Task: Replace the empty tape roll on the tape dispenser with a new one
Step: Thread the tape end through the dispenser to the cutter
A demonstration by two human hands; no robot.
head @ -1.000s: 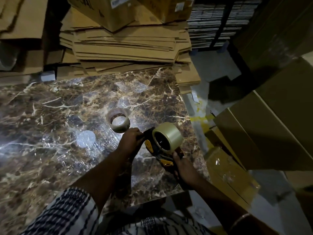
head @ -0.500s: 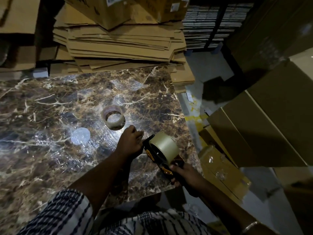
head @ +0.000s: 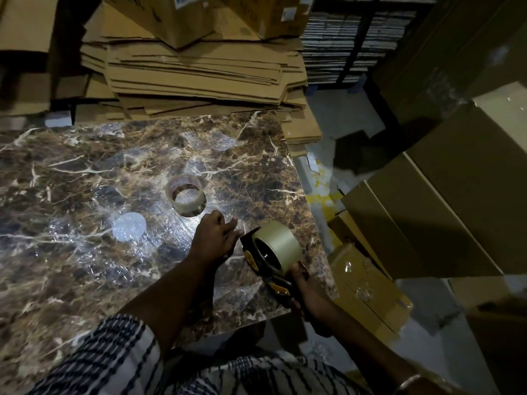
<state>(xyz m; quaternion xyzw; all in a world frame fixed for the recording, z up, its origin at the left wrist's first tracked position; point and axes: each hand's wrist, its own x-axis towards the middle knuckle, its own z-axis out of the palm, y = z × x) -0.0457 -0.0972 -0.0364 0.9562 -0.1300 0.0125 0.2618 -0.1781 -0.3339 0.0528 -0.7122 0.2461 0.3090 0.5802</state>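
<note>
A black and yellow tape dispenser carries a full roll of clear-brown tape over the right end of a dark marble table. My right hand grips the dispenser's handle from below. My left hand sits just left of the dispenser's front end, fingers spread and pointing toward it, holding nothing that I can see. An almost bare tape roll lies flat on the table, a little beyond my left hand.
A round clear plastic disc lies on the table left of my left hand. Flattened cardboard sheets are stacked behind the table. Brown cartons and a taped box stand on the floor to the right.
My left hand has come off the dispenser's front and its fingers have spread. The dispenser has tipped lower and moved slightly right in my right hand.
</note>
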